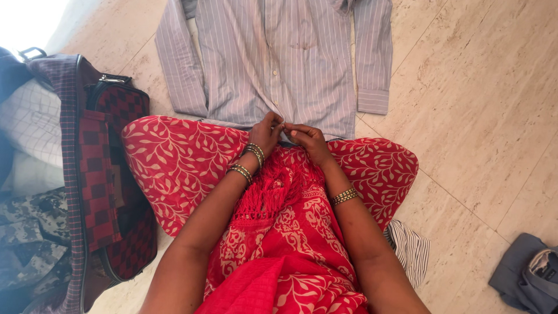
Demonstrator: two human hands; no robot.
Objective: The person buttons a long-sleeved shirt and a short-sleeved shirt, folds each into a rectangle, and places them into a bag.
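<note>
A grey striped long-sleeved shirt lies flat on the pale tiled floor in front of my knees, front side up, sleeves down its sides. My left hand and my right hand meet at the shirt's bottom hem by the button strip, fingers pinched on the fabric there. I wear gold bangles on both wrists. My red leaf-patterned clothing covers my crossed legs below the hands.
An open red-and-black checked bag lies at the left with checked and camouflage clothes inside. A striped cloth pokes out by my right knee. Blue-grey folded clothing sits at the bottom right.
</note>
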